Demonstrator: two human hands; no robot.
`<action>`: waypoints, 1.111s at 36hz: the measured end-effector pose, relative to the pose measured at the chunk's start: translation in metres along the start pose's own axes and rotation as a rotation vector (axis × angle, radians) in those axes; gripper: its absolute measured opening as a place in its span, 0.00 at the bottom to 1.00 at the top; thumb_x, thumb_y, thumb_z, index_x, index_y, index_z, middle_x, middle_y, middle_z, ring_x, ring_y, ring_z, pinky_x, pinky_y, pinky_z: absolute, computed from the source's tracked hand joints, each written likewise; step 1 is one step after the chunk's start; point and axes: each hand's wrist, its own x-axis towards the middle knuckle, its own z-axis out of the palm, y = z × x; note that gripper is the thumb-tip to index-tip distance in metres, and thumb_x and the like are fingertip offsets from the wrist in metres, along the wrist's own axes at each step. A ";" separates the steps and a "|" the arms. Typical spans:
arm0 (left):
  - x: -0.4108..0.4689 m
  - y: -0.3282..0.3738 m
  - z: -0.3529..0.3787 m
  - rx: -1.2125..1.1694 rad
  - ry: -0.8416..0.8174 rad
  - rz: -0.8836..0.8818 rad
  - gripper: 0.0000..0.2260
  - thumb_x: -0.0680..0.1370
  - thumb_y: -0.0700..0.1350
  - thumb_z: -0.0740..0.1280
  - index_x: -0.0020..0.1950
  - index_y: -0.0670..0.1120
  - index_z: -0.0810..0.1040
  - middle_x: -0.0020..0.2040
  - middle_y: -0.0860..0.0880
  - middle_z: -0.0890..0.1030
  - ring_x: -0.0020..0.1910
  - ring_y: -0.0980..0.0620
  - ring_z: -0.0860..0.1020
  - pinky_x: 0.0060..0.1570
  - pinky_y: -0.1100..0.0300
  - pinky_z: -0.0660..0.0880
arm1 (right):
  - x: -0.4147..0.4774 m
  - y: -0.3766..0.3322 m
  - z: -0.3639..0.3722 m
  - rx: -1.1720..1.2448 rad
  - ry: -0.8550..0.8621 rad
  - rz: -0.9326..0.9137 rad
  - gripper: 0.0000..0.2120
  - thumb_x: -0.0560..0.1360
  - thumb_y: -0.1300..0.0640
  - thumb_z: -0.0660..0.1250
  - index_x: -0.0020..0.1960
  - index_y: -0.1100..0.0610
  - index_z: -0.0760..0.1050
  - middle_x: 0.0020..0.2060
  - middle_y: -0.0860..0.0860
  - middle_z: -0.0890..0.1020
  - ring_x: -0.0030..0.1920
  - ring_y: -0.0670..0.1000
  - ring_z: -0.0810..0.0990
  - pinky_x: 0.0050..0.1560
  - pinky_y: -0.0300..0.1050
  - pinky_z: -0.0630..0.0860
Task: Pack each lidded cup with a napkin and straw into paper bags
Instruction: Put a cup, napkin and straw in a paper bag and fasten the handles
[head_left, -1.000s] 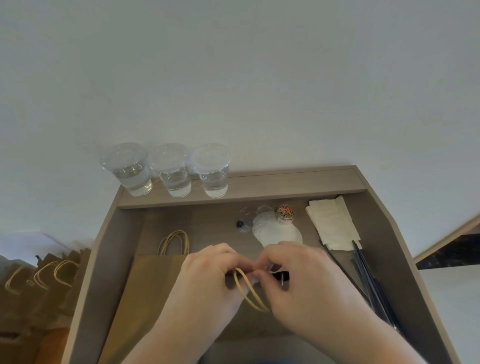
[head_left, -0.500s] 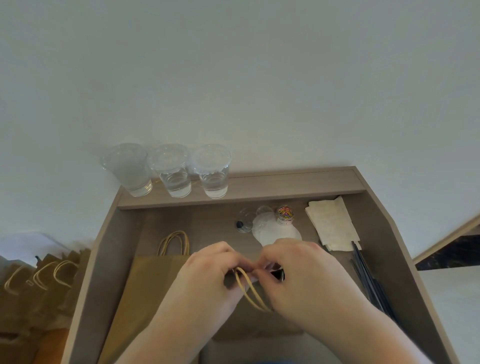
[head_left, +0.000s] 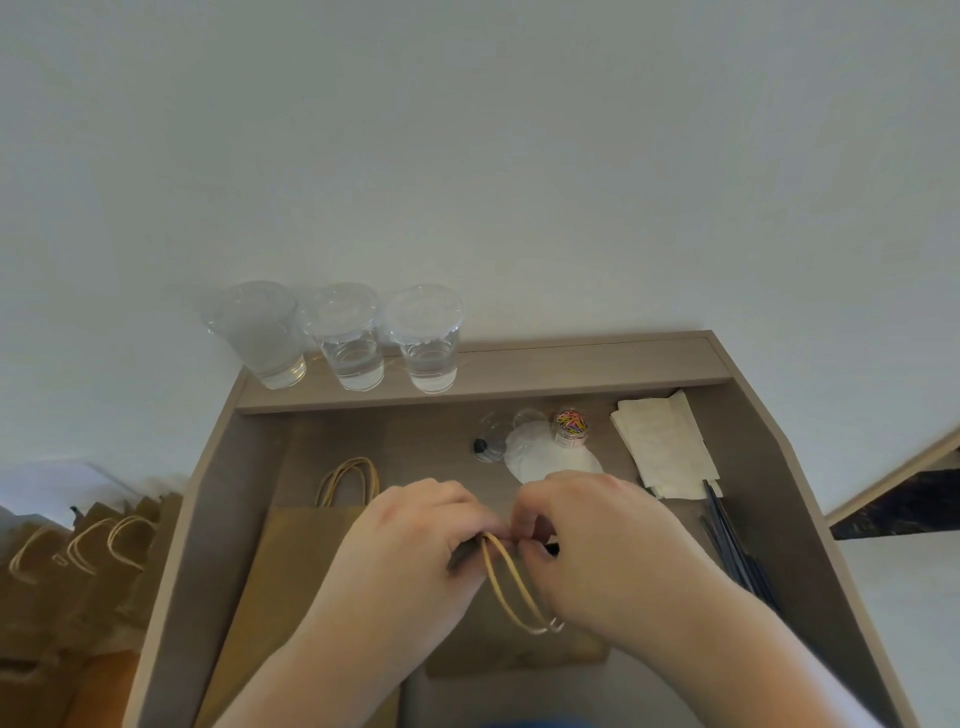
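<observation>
Paper bag (head_left: 519, 656) lies at six o'clock, its top by the handles (head_left: 511, 590) pinched by left hand (head_left: 415, 530) and right hand (head_left: 589, 525) alike.

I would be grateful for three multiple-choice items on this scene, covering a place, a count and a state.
1. Where do the lidded cups stand?
A. On the raised back ledge
B. On the floor
C. Inside a drawer
2. How many lidded cups are there?
A. Two
B. Three
C. Five
3. What are the left hand and right hand doing?
A. Hanging idle
B. Lifting a cup
C. Pinching the paper bag at its handles
Answers: 1 A, they line the ledge; 2 B, three stand there; 3 C, fingers curl at the handles.
</observation>
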 end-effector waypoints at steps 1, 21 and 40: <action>0.001 0.000 0.000 0.002 0.006 0.003 0.08 0.74 0.48 0.79 0.47 0.61 0.85 0.43 0.63 0.81 0.44 0.61 0.78 0.44 0.52 0.78 | 0.001 0.001 -0.001 0.001 -0.005 -0.002 0.07 0.77 0.43 0.63 0.53 0.41 0.78 0.47 0.40 0.81 0.49 0.48 0.81 0.51 0.47 0.80; -0.019 -0.038 0.005 -0.604 0.008 -0.399 0.09 0.76 0.51 0.77 0.55 0.60 0.86 0.49 0.55 0.87 0.50 0.56 0.85 0.47 0.65 0.81 | -0.012 0.081 0.008 0.414 -0.051 0.024 0.08 0.79 0.49 0.75 0.52 0.35 0.84 0.49 0.34 0.85 0.52 0.39 0.82 0.56 0.41 0.79; -0.030 -0.019 -0.007 -0.841 0.008 -0.279 0.08 0.72 0.55 0.71 0.48 0.60 0.88 0.44 0.55 0.87 0.46 0.59 0.83 0.43 0.71 0.77 | -0.097 0.040 -0.004 0.535 0.022 0.080 0.08 0.78 0.41 0.70 0.56 0.35 0.83 0.48 0.42 0.86 0.50 0.48 0.85 0.46 0.43 0.80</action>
